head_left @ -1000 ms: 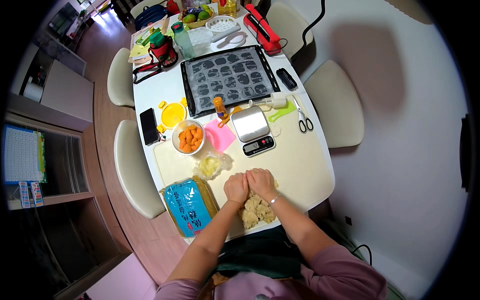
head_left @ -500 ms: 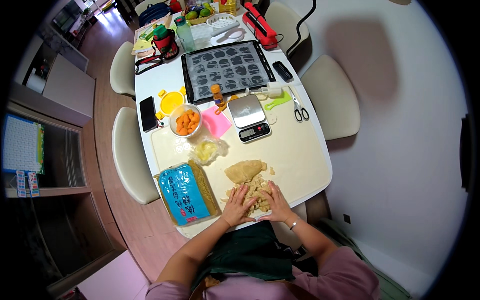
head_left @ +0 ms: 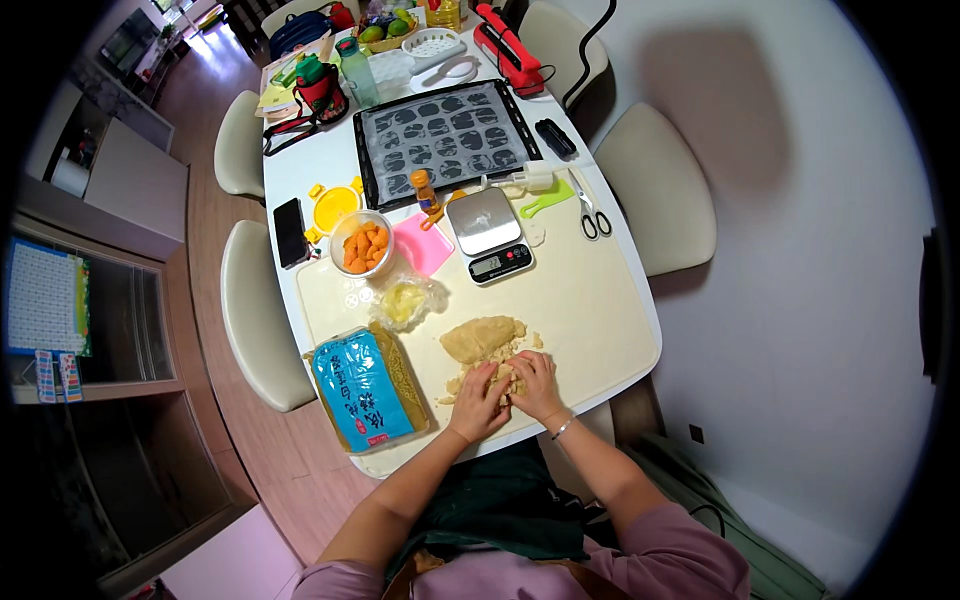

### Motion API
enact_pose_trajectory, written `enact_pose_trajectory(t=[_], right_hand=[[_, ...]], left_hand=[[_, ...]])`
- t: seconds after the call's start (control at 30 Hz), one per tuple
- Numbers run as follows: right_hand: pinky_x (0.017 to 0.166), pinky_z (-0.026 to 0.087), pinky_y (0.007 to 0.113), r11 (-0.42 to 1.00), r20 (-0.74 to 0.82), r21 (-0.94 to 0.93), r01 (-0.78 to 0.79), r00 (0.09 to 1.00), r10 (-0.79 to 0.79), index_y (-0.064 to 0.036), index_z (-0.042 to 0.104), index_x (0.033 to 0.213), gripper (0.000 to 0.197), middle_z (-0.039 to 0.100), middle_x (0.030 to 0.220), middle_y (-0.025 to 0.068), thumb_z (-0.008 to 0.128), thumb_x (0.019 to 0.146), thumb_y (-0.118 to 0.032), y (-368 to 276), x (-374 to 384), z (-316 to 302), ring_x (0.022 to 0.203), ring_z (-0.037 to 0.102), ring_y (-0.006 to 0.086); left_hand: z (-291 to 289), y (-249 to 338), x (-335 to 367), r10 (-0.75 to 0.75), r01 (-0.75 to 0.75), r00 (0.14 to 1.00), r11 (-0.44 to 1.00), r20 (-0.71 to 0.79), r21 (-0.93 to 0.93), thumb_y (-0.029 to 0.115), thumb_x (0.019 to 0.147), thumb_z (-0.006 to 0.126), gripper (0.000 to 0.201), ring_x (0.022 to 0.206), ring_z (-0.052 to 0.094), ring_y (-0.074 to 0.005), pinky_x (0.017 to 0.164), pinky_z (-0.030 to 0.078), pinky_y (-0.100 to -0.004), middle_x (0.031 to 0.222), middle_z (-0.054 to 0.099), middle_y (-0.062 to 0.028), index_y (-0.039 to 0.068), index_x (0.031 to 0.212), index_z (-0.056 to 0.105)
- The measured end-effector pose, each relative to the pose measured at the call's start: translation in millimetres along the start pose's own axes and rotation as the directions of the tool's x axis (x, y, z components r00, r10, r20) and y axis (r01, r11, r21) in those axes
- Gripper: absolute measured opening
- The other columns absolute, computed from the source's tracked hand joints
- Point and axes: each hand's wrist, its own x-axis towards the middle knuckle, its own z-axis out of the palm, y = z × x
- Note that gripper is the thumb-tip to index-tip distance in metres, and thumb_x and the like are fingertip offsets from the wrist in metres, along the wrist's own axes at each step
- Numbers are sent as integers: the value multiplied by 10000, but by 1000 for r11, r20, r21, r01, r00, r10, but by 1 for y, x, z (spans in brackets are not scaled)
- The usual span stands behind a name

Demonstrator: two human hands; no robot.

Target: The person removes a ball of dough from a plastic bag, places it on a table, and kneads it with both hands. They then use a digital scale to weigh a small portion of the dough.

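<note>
Both hands are closed around crumbly dough at the near edge of a cream mat. My left hand (head_left: 480, 402) and my right hand (head_left: 535, 384) nearly meet, fingers curled inward, mostly hiding what lies between them. Pale crumbs (head_left: 452, 388) of the dough show at the left hand's side. Just beyond my fingers rests a smooth, larger lump of dough (head_left: 482, 340). To the left lies a blue-labelled clear package of yellowish filling (head_left: 365, 390). Behind it sits a crumpled plastic bag with something pale yellow (head_left: 405, 301).
A kitchen scale (head_left: 487, 235) stands mid-table beside a pink sheet (head_left: 424, 245) and a bowl of orange pieces (head_left: 362, 245). Further back are a lined baking tray (head_left: 440, 140), a small orange-capped bottle (head_left: 423, 188) and scissors (head_left: 592, 215). A phone (head_left: 291, 233) lies at the left edge.
My hands have drawn together from a spread position and closed over the loose dough. The whole view has shifted slightly.
</note>
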Motion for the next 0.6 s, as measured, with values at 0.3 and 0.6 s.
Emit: enact_pose_trajectory(t=[0.3, 0.6], right_hand=[[972, 453, 428, 950, -48, 291, -112, 990, 131, -103, 635, 1105, 502, 555, 1118, 110, 757, 619, -72, -3, 22, -17, 1096, 538, 331], [1142, 336, 496, 974, 102, 194, 120, 985, -141, -42, 572, 1244, 608, 461, 1413, 181, 710, 653, -83, -29, 77, -8, 1330, 432, 385]], left_hand=[[-41, -31, 44, -310, 292, 938, 947, -154, -133, 343, 911, 614, 660, 1348, 420, -407, 1161, 277, -540, 1448, 447, -228, 35, 1464, 427], [-30, -34, 86, -582, 522, 795, 800, -173, -295, 254, 1050, 429, 368, 999, 583, -366, 921, 445, -476, 1025, 679, -205, 4, 1106, 693]])
